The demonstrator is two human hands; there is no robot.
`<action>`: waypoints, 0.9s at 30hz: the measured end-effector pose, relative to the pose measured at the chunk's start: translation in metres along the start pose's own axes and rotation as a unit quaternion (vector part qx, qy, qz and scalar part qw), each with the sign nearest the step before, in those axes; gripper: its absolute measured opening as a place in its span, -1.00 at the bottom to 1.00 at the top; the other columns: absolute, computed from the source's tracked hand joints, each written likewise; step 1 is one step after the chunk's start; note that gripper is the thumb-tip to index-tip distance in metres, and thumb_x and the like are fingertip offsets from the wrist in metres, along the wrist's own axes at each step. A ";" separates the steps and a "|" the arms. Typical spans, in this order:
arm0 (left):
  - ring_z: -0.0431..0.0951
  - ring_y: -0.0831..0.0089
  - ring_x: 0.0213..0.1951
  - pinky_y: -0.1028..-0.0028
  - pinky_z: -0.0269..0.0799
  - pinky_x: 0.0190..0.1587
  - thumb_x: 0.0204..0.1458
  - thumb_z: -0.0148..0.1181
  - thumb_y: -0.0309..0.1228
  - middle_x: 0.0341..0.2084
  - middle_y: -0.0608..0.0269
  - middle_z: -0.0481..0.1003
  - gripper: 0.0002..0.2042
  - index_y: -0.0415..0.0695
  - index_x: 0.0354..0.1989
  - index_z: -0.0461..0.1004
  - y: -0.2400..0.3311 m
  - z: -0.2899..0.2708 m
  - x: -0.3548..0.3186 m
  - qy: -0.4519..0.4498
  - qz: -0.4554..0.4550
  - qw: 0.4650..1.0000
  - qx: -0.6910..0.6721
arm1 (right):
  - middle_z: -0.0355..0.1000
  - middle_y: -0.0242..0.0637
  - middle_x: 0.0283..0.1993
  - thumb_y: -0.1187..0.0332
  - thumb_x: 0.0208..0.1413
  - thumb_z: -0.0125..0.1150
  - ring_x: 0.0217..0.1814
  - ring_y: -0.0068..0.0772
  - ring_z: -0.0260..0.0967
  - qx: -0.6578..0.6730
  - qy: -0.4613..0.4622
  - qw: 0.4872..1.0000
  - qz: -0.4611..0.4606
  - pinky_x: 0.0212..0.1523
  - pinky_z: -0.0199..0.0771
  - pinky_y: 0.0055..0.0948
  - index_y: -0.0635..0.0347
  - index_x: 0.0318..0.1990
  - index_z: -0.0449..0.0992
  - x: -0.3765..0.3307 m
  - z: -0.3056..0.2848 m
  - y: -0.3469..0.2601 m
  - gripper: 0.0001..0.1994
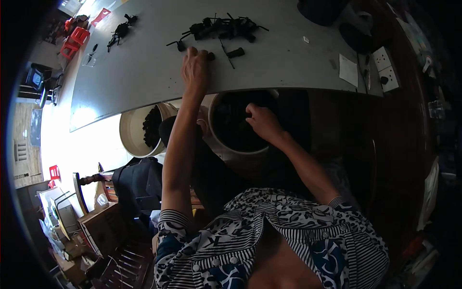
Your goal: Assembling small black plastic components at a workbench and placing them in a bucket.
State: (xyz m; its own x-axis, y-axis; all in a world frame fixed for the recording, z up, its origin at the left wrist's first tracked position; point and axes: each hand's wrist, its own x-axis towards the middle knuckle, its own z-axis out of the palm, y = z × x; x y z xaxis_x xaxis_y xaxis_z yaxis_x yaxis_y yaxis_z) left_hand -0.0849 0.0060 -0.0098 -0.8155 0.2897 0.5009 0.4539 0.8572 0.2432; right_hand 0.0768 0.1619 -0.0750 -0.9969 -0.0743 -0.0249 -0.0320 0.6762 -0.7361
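My left hand (196,70) reaches over the grey table, fingers bent down at the near side of a pile of black parts (226,28) with thin rods sticking out. A small dark piece (211,56) shows at its fingertips; whether it is gripped is unclear. Just right of it lie a short black cylindrical part (235,52) and a thin black rod (226,54). Below the table edge, my right hand (263,123) is over a pale bucket (211,123) with a dark interior. Its fingers are closed together, and anything between them is too dark to make out.
Another pale bucket (126,137) holding black pieces stands to the left. On the table (139,67) are a separate black cluster (121,32), a white paper (348,70) and a dark container (321,10). A power strip (386,70) lies by the right edge.
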 end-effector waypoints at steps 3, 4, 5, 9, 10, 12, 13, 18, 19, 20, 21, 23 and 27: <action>0.43 0.13 -0.37 0.31 0.34 -0.30 -0.18 0.12 -0.56 -0.36 0.11 0.43 -0.83 -0.17 -0.34 0.47 -0.005 -0.005 0.003 0.020 0.016 0.999 -0.021 | 0.38 -0.19 -0.49 0.49 -0.02 0.14 -0.55 -0.47 0.34 0.104 -0.045 0.994 0.007 -0.54 0.34 -0.50 0.27 -0.23 0.32 -0.008 -0.021 -0.010 -0.80; 0.43 0.13 -0.37 0.31 0.34 -0.30 -0.18 0.12 -0.56 -0.36 0.11 0.43 -0.83 -0.17 -0.34 0.47 -0.002 -0.010 0.000 0.018 0.016 0.999 -0.022 | 0.38 -0.19 -0.49 0.49 -0.02 0.14 -0.55 -0.47 0.34 0.105 -0.045 0.993 0.009 -0.54 0.34 -0.50 0.27 -0.23 0.32 -0.011 -0.025 -0.015 -0.80; 0.43 0.20 -0.44 0.36 0.34 -0.36 -0.15 0.12 -0.55 -0.42 0.14 0.45 -0.82 -0.17 -0.31 0.45 0.004 -0.016 -0.004 0.021 -0.074 0.986 -0.150 | 0.37 -0.27 -0.49 0.49 -0.01 0.14 -0.56 -0.58 0.31 0.193 -0.030 0.981 0.017 -0.57 0.31 -0.58 0.26 -0.22 0.33 -0.013 -0.030 -0.018 -0.80; 0.45 0.46 -0.58 0.57 0.33 -0.51 -0.05 0.11 -0.51 -0.57 0.23 0.45 -0.77 -0.18 -0.18 0.37 0.043 -0.068 -0.041 -0.105 -0.238 0.770 -0.582 | 0.32 -0.43 -0.46 0.47 0.02 0.13 -0.57 -0.74 0.23 0.386 0.052 0.920 -0.045 -0.62 0.22 -0.74 0.23 -0.22 0.37 -0.020 -0.050 -0.055 -0.84; 0.45 0.46 -0.58 0.57 0.33 -0.51 -0.05 0.11 -0.51 -0.57 0.23 0.45 -0.77 -0.18 -0.18 0.37 0.049 -0.072 -0.053 -0.104 -0.236 0.771 -0.582 | 0.32 -0.43 -0.46 0.47 0.02 0.13 -0.57 -0.74 0.23 0.387 0.052 0.920 -0.047 -0.62 0.22 -0.74 0.23 -0.22 0.37 -0.020 -0.050 -0.062 -0.84; 0.47 0.55 -0.57 0.64 0.37 -0.52 0.00 0.07 -0.51 -0.56 0.27 0.42 -0.74 -0.18 -0.11 0.29 0.059 -0.070 -0.077 -0.206 -0.250 0.614 -0.720 | 0.32 -0.42 -0.44 0.47 0.02 0.13 -0.58 -0.74 0.21 0.397 0.068 0.912 -0.082 -0.63 0.21 -0.75 0.23 -0.24 0.37 -0.022 -0.051 -0.070 -0.86; 0.47 0.55 -0.57 0.64 0.37 -0.52 0.00 0.07 -0.51 -0.56 0.27 0.42 -0.74 -0.18 -0.11 0.29 0.063 -0.073 -0.087 -0.206 -0.249 0.615 -0.719 | 0.32 -0.42 -0.44 0.47 0.02 0.13 -0.58 -0.74 0.21 0.397 0.068 0.911 -0.084 -0.63 0.21 -0.75 0.23 -0.24 0.37 -0.024 -0.051 -0.069 -0.86; 0.46 0.53 -0.59 0.59 0.43 -0.54 0.00 0.02 -0.58 -0.51 0.25 0.40 -0.78 -0.19 -0.16 0.25 0.073 -0.076 -0.113 -0.197 -0.269 0.563 -0.756 | 0.30 -0.43 -0.47 0.45 0.03 0.13 -0.59 -0.75 0.20 0.462 0.063 0.881 -0.085 -0.66 0.18 -0.77 0.25 -0.27 0.36 -0.039 -0.057 -0.061 -0.86; 0.47 0.53 -0.58 0.59 0.42 -0.55 -0.01 0.02 -0.60 -0.50 0.25 0.40 -0.78 -0.20 -0.17 0.25 0.075 -0.077 -0.114 -0.208 -0.252 0.583 -0.743 | 0.30 -0.43 -0.47 0.45 0.03 0.13 -0.59 -0.75 0.20 0.461 0.065 0.881 -0.085 -0.66 0.18 -0.77 0.25 -0.27 0.36 -0.041 -0.059 -0.059 -0.86; 0.47 0.53 -0.58 0.59 0.42 -0.55 -0.01 0.02 -0.60 -0.50 0.25 0.40 -0.78 -0.20 -0.17 0.25 0.075 -0.077 -0.114 -0.211 -0.251 0.583 -0.743 | 0.29 -0.42 -0.49 0.42 0.02 0.15 -0.63 -0.74 0.18 0.505 0.031 0.858 -0.087 -0.69 0.15 -0.77 0.25 -0.27 0.35 -0.043 -0.061 -0.056 -0.84; 0.47 0.53 -0.59 0.59 0.42 -0.56 -0.03 0.03 -0.61 -0.50 0.25 0.40 -0.79 -0.21 -0.19 0.27 0.075 -0.076 -0.114 -0.226 -0.227 0.578 -0.751 | 0.28 -0.42 -0.51 0.38 0.01 0.17 -0.66 -0.73 0.17 0.547 -0.003 0.832 -0.087 -0.72 0.12 -0.77 0.25 -0.27 0.34 -0.044 -0.063 -0.054 -0.81; 0.47 0.53 -0.59 0.59 0.41 -0.57 -0.05 0.04 -0.63 -0.49 0.25 0.40 -0.80 -0.22 -0.22 0.29 0.078 -0.078 -0.113 -0.243 -0.202 0.571 -0.757 | 0.28 -0.42 -0.52 0.36 -0.02 0.21 -0.68 -0.74 0.16 0.599 -0.032 0.796 -0.081 -0.75 0.09 -0.78 0.24 -0.28 0.33 -0.046 -0.067 -0.054 -0.78; 0.46 0.55 -0.61 0.59 0.41 -0.57 -0.11 0.03 -0.67 -0.51 0.28 0.40 -0.84 -0.26 -0.31 0.33 0.089 -0.090 -0.109 -0.272 -0.185 0.619 -0.714 | 0.27 -0.46 -0.56 0.32 -0.11 0.32 -0.75 -0.77 0.11 0.645 -0.105 0.756 -0.035 -0.80 0.02 -0.80 0.20 -0.32 0.30 -0.047 -0.070 -0.045 -0.70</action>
State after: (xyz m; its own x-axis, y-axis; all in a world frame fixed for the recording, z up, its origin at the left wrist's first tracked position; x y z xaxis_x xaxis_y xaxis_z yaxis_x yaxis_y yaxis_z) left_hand 0.0761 0.0123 0.0319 -0.7821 0.6194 -0.0674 -0.2618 -0.2285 0.9377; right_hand 0.1200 0.1864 0.0071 -0.9583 -0.2834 0.0367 0.1482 -0.6026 -0.7841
